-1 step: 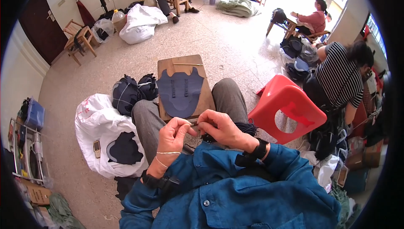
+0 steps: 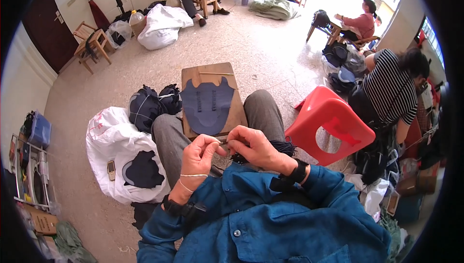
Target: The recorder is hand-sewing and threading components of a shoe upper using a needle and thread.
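My left hand (image 2: 197,156) and my right hand (image 2: 256,148) meet above my lap, fingertips pinched close together. A small, thin, light-coloured piece (image 2: 222,143) runs between them; its kind is too small to make out. Just beyond my hands, a dark blue shoe upper (image 2: 207,111) lies flat on a wooden stool top (image 2: 236,111) between my knees. Two rows of dark lacing run down its middle. Beside my right wrist, a bundle of dark cords (image 2: 284,148) lies across my thigh.
Left of my leg, a white sack (image 2: 104,142) bears a phone (image 2: 111,170) and dark cut pieces (image 2: 145,170). Tied dark bundles (image 2: 144,110) stand by my knee. A red plastic stool (image 2: 309,123) is at right, near a person in stripes (image 2: 389,89). Other people sit farther off.
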### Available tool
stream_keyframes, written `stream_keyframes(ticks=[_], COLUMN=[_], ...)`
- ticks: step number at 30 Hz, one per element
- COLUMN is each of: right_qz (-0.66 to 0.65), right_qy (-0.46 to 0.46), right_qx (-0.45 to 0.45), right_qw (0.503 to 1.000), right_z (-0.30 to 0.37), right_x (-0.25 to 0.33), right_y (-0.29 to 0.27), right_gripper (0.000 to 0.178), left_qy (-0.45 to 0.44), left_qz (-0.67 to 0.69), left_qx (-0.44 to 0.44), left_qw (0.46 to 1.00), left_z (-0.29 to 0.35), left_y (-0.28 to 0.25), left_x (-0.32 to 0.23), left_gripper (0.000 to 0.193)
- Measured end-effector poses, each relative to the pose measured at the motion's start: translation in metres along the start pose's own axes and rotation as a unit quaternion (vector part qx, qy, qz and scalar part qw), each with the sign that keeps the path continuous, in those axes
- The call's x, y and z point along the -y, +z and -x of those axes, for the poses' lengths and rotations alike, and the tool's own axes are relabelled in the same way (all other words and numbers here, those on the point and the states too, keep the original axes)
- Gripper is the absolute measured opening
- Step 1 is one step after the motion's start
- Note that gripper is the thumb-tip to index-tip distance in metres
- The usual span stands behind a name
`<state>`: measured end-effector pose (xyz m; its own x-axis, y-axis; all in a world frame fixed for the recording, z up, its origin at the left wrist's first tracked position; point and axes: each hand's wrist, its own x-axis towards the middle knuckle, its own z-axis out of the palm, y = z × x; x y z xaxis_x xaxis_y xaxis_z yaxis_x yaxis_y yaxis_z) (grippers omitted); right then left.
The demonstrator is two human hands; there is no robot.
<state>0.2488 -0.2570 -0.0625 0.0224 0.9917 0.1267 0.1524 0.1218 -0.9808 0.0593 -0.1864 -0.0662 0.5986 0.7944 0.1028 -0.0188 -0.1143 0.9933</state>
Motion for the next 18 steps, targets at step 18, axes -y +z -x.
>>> stream_keyframes(ticks=[18], right_qz=[0.008], right_qy=[0.001], right_qx=[0.035], right_qw=[0.999], right_z=[-0.0035], right_x=[-0.0023], right_y=[0.0009], right_gripper=[0.006], left_qy=[0.032], left_qz=[-0.032], left_qx=[0.031], left_qw=[0.998], left_z=[-0.0013], left_y=[-0.0001], left_x=[0.0042], left_gripper=[0.01])
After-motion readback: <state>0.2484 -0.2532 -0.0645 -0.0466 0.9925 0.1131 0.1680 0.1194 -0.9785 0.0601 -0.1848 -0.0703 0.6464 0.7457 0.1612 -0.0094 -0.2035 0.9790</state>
